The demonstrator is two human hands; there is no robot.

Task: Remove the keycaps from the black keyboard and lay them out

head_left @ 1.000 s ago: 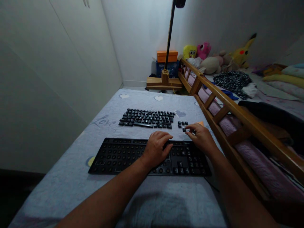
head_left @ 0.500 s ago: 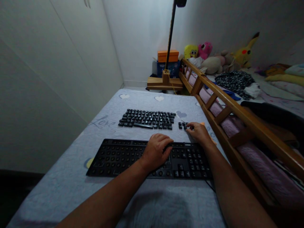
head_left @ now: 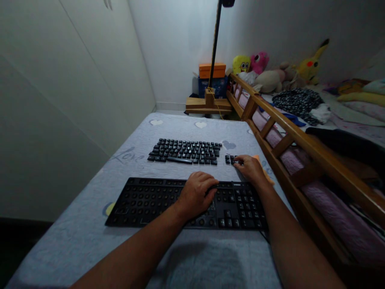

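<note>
A black keyboard (head_left: 234, 204) lies across the cloth-covered surface. Many of its key positions at the left and middle are bare, while the number pad and arrow keys still carry keycaps. My left hand (head_left: 198, 190) rests palm down over the keyboard's middle, fingers extended toward the top edge and thumb apart, holding nothing visible. Beyond the keyboard, loose black keycaps (head_left: 186, 151) lie in keyboard-like rows. To their right is a small group of keycaps (head_left: 227, 159). My right hand (head_left: 248, 165) is at this group, thumb and fingers pinched on a keycap that they mostly hide.
A patterned light-blue cloth (head_left: 102, 249) covers the surface. Something orange (head_left: 266, 173) lies beside my right wrist. A wooden bed rail (head_left: 288, 128) runs along the right, with plush toys (head_left: 270, 80) behind it. A wooden stand (head_left: 209, 105) with a pole is at the far end.
The view has shifted slightly. My right hand stays at the small keycap group with only a slight change in its fingers, and my left hand remains on the keyboard.
</note>
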